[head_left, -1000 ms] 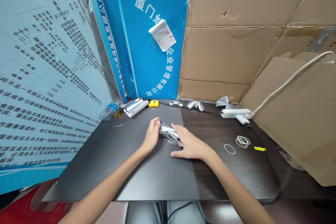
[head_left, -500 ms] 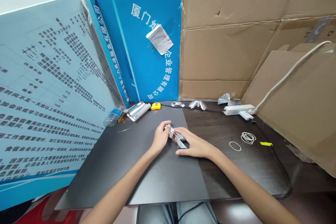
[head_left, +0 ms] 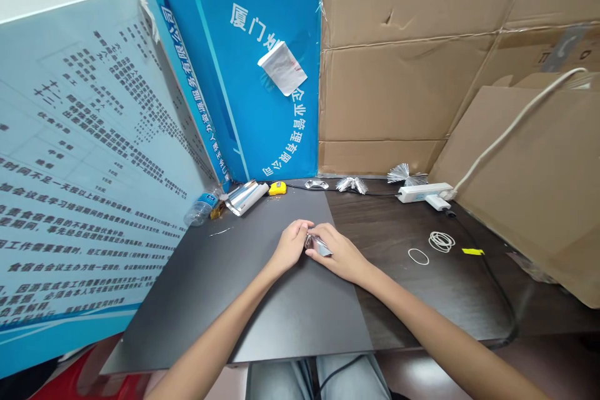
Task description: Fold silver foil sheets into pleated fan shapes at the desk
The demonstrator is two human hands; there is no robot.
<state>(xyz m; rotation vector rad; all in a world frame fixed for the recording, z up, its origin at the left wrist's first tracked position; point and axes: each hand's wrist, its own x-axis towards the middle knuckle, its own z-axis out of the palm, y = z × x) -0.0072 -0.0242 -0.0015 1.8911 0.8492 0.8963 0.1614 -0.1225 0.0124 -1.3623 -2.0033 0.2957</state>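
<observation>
A folded strip of silver foil point(head_left: 317, 244) is between the two hands, over the middle of the dark board point(head_left: 281, 306). The left hand point(head_left: 290, 245) is curled and holds one end of it with the fingers; the right hand point(head_left: 340, 253) is half closed and pinches the other end. The strip is not fanned out yet, and I cannot see a band on it. Beyond the board, two fanned foil tufts point(head_left: 351, 185) lie ready on the table point(head_left: 398, 300). To the right of the board lie loose rubber bands point(head_left: 442, 241), not used, and at its far corner lies a foil roll point(head_left: 246, 197).
</observation>
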